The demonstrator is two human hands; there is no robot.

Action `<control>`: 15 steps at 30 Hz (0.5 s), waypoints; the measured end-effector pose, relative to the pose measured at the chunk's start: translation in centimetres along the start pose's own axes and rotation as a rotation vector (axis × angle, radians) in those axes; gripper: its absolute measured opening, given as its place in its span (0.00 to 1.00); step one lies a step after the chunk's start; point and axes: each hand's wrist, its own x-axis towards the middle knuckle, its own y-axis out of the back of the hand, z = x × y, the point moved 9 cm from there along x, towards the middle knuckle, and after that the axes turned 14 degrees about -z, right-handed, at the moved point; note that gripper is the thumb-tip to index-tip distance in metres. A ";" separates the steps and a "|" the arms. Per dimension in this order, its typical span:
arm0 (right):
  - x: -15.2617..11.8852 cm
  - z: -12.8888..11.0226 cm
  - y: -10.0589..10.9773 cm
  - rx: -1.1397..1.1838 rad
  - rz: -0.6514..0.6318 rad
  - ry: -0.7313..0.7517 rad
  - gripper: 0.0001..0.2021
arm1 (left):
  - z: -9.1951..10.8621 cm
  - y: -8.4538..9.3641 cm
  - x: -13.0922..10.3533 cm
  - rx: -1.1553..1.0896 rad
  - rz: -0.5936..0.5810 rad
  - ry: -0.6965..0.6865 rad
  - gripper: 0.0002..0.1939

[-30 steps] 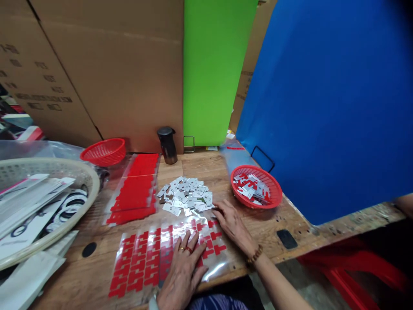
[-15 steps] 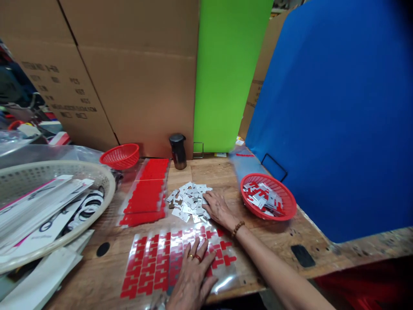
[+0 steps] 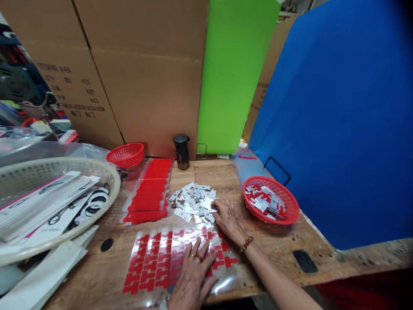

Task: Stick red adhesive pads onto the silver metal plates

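Note:
A clear sheet with rows of red T-shaped pieces [image 3: 164,258] lies at the table's front. My left hand [image 3: 193,273], with rings on two fingers, rests flat on this sheet, its fingers spread. Beyond the sheet is a loose pile of small silvery-white plates [image 3: 192,202]. My right hand [image 3: 227,217] is at the pile's right edge with its fingers curled together; something small and dark shows at the fingertips, too small to name. To the right stands a red basket [image 3: 292,211] with plates and red pieces. Stacked red sheets [image 3: 148,189] lie left of the pile.
A big cream basket [image 3: 114,181] with cards and rings is at the left. Behind the stacked sheets are a small red basket [image 3: 127,156] and a dark jug [image 3: 182,153]. Cardboard [image 3: 148,94], a green panel [image 3: 235,77] and a blue panel [image 3: 338,129] stand behind and right.
The view has shifted a little, moving most things slightly to the right. My right hand has drawn back to the pile's edge and its fingers have curled in. My left hand stays on the sheet.

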 end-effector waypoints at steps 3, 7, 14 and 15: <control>-0.4 -0.4 0.2 0.006 0.004 0.013 0.12 | 0.0 0.1 0.1 -0.015 -0.025 0.001 0.31; -0.7 0.4 0.3 0.187 0.025 0.002 0.11 | -0.3 0.5 0.3 -0.078 -0.076 0.032 0.29; -0.1 3.5 -0.1 0.597 0.002 -0.071 0.06 | -1.5 1.2 0.2 -0.209 -0.150 0.138 0.25; -0.2 3.7 0.0 0.631 -0.003 -0.084 0.08 | -1.7 1.3 0.1 -0.244 -0.147 0.153 0.24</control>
